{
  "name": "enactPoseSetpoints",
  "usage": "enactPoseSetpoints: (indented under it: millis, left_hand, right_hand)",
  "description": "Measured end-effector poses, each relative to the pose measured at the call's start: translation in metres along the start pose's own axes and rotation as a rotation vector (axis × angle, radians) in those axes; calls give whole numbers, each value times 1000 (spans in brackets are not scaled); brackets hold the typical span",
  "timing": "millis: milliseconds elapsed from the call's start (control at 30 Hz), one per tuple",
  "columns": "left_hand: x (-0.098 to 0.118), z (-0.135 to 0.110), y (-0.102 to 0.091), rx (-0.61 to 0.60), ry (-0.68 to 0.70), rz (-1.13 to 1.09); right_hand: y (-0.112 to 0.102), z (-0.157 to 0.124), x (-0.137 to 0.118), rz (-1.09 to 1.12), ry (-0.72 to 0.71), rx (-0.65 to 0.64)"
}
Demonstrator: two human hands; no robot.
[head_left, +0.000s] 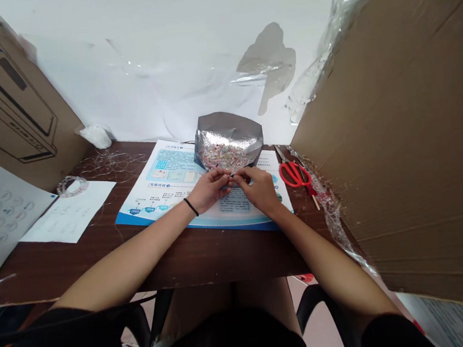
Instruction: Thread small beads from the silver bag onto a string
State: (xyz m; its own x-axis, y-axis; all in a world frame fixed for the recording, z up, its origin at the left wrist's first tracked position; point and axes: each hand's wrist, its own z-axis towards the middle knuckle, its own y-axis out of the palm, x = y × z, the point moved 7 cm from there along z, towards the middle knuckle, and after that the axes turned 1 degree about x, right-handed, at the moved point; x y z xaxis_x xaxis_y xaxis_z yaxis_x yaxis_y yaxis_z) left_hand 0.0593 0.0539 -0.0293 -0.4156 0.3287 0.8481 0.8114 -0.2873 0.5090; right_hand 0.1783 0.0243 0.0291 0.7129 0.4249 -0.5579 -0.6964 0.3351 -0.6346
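Note:
Just in front of an open silver foil bag [229, 124], my left hand [213, 188] and my right hand [259, 190] meet fingertip to fingertip. Both are closed in a pinch; what lies between the fingers is too small to make out. Inside the bag's mouth shows a heap of tiny multicoloured beads [225, 156]. Under both hands lies a printed blue and white sheet [161, 174]. A black band [192, 207] circles my left wrist.
Red-handled scissors [295, 173] and a thin wooden stick [315, 201] lie at right, beside crumpled clear plastic [336, 229]. Leftward are tangled clear thread [109, 163], a beaded ring [71, 186] and white paper [71, 214]. Cardboard boxes [407, 142] [10, 101] stand either side.

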Motion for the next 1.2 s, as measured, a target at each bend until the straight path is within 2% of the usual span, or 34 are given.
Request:
enactPoseSetpoints:
  millis: [200, 533, 1200]
  left_hand:
    - [0, -1, 1, 8, -14, 19]
    - [-2, 2, -1, -30, 4, 46]
    - [0, 0, 0, -5, 21, 59]
  right_hand:
    - [3, 0, 3, 149, 114, -36]
    - [5, 0, 0, 198, 122, -68]
    - [8, 0, 0, 204, 129, -99]
